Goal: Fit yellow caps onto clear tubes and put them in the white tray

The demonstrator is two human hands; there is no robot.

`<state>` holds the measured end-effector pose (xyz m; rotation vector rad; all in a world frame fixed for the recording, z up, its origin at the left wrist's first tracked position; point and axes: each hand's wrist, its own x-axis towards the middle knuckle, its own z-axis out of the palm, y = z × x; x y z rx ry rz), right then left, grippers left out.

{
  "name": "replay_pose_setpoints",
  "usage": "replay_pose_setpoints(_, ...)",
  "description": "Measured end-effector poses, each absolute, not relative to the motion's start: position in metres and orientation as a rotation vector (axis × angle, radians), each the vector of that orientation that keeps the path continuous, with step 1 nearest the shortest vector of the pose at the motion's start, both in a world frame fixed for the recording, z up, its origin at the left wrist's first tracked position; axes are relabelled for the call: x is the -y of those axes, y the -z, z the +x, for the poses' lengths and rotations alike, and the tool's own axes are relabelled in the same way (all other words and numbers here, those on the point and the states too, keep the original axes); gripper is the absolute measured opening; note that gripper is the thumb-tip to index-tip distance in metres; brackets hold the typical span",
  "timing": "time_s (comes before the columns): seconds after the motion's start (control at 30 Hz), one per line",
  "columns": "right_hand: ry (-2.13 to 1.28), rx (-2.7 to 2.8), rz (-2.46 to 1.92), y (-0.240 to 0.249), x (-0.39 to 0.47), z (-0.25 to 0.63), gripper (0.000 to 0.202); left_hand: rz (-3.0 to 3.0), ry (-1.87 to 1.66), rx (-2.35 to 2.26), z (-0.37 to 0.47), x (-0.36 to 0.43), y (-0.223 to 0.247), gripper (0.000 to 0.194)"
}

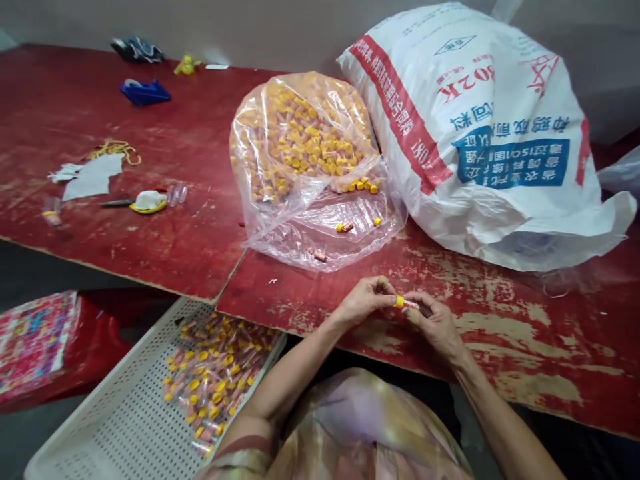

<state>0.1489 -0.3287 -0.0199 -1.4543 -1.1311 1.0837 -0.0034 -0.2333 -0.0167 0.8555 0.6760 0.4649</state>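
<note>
Over the front edge of the red table, my two hands meet on one small yellow-capped tube [409, 304]. My left hand [369, 299] pinches it at the yellow cap end. The fingers of my right hand [434, 323] are closed round the other end and hide part of it. Just beyond my hands lies an open clear plastic bag [280, 230] holding many tubes with yellow caps [305, 130]. A few loose tubes [345, 227] rest near the bag's mouth.
A large white printed sack [480, 100] stands at the back right. Below the table, a white perforated basket [115, 393] holds more yellow-capped tubes. Scissors [147, 201], white paper [95, 177] and a blue tape dispenser [145, 92] lie on the red table [175, 250] to the left.
</note>
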Motion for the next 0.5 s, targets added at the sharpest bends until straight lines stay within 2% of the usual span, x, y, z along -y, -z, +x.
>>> replay_pose_setpoints(0.17, -0.833, 1.658, -1.376, 0.014, 0.329, 0.126, 0.015, 0.585, -0.656, -0.736, 0.000, 0.236, 0.013, 0.045)
replay_pose_setpoints(0.3, -0.606, 1.907, -1.164, 0.017, 0.326, 0.104, 0.016, 0.615, -0.586, -0.868, -0.001, 0.246, 0.022, 0.067)
replay_pose_setpoints(0.43, -0.574, 2.085, -1.102, 0.021, 0.317, 0.085, 0.017, 0.826, -0.610, -1.075, -0.025, 0.251, 0.024, 0.068)
replay_pose_setpoints(0.5, -0.445, 2.170, -1.146, 0.021, 0.311, 0.079, 0.019, 0.984, -0.555, -1.083, -0.045, 0.252, 0.017, 0.063)
